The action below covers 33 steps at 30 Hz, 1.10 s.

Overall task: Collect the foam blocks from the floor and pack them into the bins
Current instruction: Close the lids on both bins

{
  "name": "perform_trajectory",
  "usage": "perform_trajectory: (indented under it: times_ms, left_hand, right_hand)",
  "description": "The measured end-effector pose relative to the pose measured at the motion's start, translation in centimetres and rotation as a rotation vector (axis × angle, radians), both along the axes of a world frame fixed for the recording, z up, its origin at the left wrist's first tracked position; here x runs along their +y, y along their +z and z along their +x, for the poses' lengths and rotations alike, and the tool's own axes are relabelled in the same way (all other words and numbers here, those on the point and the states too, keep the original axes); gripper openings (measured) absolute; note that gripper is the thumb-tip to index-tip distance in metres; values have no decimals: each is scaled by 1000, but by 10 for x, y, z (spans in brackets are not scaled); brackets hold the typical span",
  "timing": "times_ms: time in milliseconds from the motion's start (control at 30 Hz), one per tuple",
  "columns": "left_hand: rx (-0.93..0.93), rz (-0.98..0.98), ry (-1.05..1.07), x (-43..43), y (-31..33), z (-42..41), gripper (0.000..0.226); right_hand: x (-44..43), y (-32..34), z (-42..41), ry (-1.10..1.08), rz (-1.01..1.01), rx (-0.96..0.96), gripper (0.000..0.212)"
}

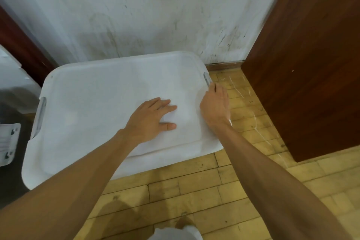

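1. The bin [64, 161] stands on the floor [194, 191] against the wall [136, 6], with its white lid [97, 107] lying flat on top and covering it entirely. No foam blocks show anywhere, so whether any are inside cannot be told.
2. The lid's long axis runs left to right, slightly skewed, with its right end farther from the person. A grey latch [206, 79] sits at the middle of the right short edge and a second latch [40, 117] at the left short edge.
3. The left hand [153, 117] lies palm down on the lid, right of centre, fingers spread and flat, clamped on nothing; it seems to be pressing the lid down.
4. The right hand [215, 105] is at the lid's right edge, just below the right latch, fingers curled over the rim. They touch the edge, but whether they actually grip it or the latch is hidden by the back of the hand.
5. The move to come turns on that right latch: it lies just ahead of the right hand's fingertips, so the right hand is far nearer to it. The left latch is well apart from both hands, across the lid's whole length.
6. Judging by this, the bin is being closed or opened at its right end.
7. A brown cabinet [311, 64] stands to the right, near the bin.
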State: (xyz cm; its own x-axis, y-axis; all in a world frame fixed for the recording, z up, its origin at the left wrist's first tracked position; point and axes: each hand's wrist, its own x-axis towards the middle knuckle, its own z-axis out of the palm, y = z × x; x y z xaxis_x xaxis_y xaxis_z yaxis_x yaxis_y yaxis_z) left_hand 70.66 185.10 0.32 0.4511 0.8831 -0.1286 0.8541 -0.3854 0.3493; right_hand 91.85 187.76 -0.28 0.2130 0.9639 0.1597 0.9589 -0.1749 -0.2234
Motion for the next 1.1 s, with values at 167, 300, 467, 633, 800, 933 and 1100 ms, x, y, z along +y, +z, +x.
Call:
perform_trajectory:
  times_ms: [167, 300, 467, 633, 800, 933, 1100]
  left_hand:
    - [-3, -28, 8, -3, 3, 0, 61]
    - [-124, -231, 109, -7, 29, -1, 45]
    - [-100, -434, 271, -29, 139, -34, 29]
    - [-59, -440, 292, -41, 313, -96, 21]
    - [-112, -441, 469, -82, 482, -191, 17]
    - [-177, -381, 563, -137, 558, -290, 11]
    - [-263, -340, 637, -218, 596, -434, 4]
  right_hand:
    - [-4, -4, -8, 258, 76, 4, 46]
    - [-25, 30, -18, 290, -86, 171, 39]
    - [-41, 148, -43, 451, -555, 323, 33]
    - [-42, 324, -94, 697, -596, 226, 25]
    - [-65, 479, -171, 808, -604, 196, 30]
    - [-100, 555, -255, 861, -591, 147, 31]
    - [-153, 592, -385, 883, -608, 91, 27]
